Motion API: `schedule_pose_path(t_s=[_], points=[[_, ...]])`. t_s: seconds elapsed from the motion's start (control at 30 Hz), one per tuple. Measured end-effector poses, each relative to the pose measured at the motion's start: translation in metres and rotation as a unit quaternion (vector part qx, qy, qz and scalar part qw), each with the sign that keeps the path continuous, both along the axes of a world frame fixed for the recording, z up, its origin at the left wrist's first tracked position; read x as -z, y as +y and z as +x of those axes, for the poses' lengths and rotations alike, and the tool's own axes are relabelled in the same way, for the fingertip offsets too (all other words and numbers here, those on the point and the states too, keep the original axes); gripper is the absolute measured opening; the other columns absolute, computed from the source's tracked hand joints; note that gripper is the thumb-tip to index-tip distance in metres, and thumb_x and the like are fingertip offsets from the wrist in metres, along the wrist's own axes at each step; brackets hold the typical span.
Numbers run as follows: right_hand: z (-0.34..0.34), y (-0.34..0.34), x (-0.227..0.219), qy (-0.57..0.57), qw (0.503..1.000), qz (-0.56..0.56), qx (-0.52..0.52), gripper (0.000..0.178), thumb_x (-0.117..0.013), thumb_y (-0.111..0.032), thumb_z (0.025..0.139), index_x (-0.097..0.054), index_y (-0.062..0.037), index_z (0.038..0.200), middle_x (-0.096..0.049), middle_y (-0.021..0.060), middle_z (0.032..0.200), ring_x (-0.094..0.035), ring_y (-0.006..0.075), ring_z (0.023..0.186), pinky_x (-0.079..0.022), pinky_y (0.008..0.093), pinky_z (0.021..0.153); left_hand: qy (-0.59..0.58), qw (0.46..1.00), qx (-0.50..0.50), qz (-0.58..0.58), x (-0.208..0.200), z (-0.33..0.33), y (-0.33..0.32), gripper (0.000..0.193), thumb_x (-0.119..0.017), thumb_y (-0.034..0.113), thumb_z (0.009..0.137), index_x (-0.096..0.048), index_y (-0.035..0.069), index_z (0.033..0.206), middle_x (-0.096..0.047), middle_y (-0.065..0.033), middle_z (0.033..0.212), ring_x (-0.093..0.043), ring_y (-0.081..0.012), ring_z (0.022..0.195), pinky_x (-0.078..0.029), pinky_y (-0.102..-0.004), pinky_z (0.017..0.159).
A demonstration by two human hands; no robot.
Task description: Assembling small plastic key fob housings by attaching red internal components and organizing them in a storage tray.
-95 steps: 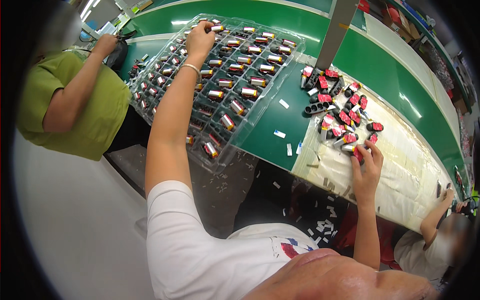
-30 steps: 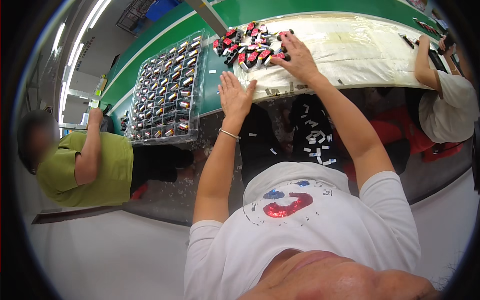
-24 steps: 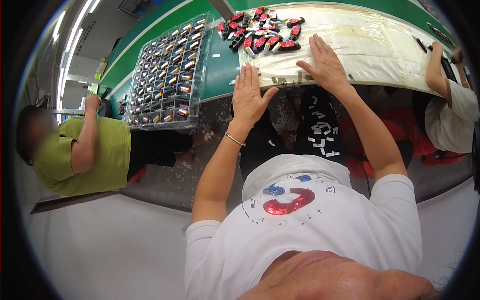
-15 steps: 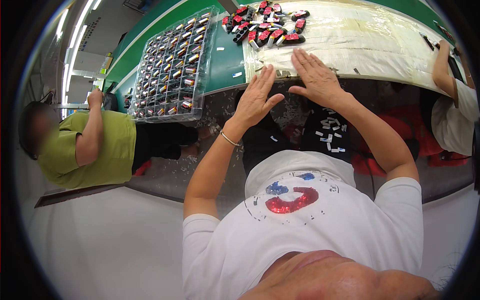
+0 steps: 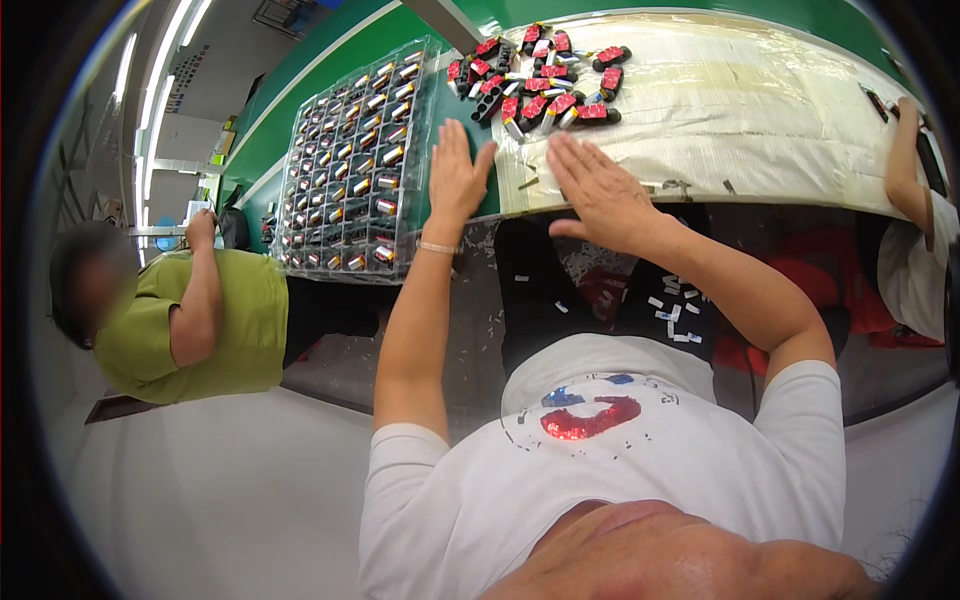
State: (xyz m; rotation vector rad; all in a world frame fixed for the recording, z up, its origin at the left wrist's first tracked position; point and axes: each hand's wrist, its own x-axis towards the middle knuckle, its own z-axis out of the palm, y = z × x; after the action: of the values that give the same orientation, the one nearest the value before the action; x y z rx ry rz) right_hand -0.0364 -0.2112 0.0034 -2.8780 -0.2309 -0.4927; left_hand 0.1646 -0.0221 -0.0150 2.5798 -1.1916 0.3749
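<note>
Red-and-black small parts [image 5: 540, 85] heaped on the table [image 5: 780, 110], just beyond both hands. Left hand [image 5: 455, 180] and right hand [image 5: 600, 190] lie flat, grip spread, holding nothing. Clear compartment tray [image 5: 350, 170] left of heap. Best reach forward, pinch one part cleanly.

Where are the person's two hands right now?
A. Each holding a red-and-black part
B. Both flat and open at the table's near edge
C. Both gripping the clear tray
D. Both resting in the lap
B: the left hand and right hand lie open, palms down, at the table edge, short of the pile of red-and-black parts.
</note>
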Motion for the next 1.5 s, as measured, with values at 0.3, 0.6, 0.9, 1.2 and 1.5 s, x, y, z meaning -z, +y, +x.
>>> schedule_pose_path(t_s=[0.3,0.6,0.9,1.2,1.5], points=[[0.050,-0.030,-0.029,0.173,0.855,0.194,-0.449,0.054,-0.068,-0.038,0.084,-0.059,-0.0033,0.124,-0.055,0.0197,0.131,-0.045,0.0302,0.131,-0.036,0.0409,0.110,0.047,0.989,0.124,0.070,-0.034,-0.110,0.032,0.087,-0.053,0.055,0.089,-0.026,-0.003,0.147,-0.027,-0.0213,0.153,-0.024,-0.0341,0.143,-0.020,-0.0464,0.116],[0.045,0.014,-0.063,0.169,0.716,0.402,-0.545,0.045,-0.065,-0.033,0.092,-0.064,-0.0053,0.057,-0.062,0.0009,0.054,-0.058,0.0128,0.046,-0.043,0.0269,0.045,0.063,0.919,0.245,0.304,-0.045,-0.105,0.050,0.077,-0.061,0.042,0.086,-0.030,0.010,0.149,-0.028,-0.0130,0.155,-0.025,-0.0256,0.144,-0.015,-0.0464,0.117],[0.036,0.009,-0.192,0.062,0.364,0.722,-0.585,0.060,-0.054,-0.033,0.100,-0.043,-0.0063,0.047,-0.044,-0.0013,0.044,-0.039,0.0067,0.040,-0.028,0.0252,0.039,0.557,0.773,0.198,0.230,-0.123,-0.075,-0.004,0.065,-0.052,0.044,0.090,-0.037,0.012,0.144,-0.036,-0.0102,0.151,-0.027,-0.0248,0.144,-0.012,-0.0466,0.119],[0.045,-0.007,-0.208,0.143,0.143,0.730,-0.653,0.057,-0.040,-0.049,0.101,-0.048,0.0018,0.125,-0.055,0.0125,0.120,-0.055,0.0179,0.107,-0.043,0.0325,0.093,0.336,0.829,0.386,0.224,-0.089,-0.052,0.058,0.065,-0.057,0.040,0.089,-0.035,0.017,0.146,-0.034,-0.0048,0.152,-0.028,-0.0216,0.143,-0.016,-0.0455,0.118],[0.030,-0.040,-0.204,0.401,-0.158,0.651,-0.625,0.065,-0.024,-0.051,0.100,-0.025,0.0005,0.141,-0.031,0.0113,0.144,-0.025,0.0268,0.140,-0.028,0.0407,0.110,0.079,0.819,0.523,0.224,-0.063,-0.054,-0.059,0.067,-0.061,0.038,0.089,-0.034,0.020,0.148,-0.032,0.0020,0.154,-0.029,-0.0176,0.142,-0.020,-0.0432,0.117]])
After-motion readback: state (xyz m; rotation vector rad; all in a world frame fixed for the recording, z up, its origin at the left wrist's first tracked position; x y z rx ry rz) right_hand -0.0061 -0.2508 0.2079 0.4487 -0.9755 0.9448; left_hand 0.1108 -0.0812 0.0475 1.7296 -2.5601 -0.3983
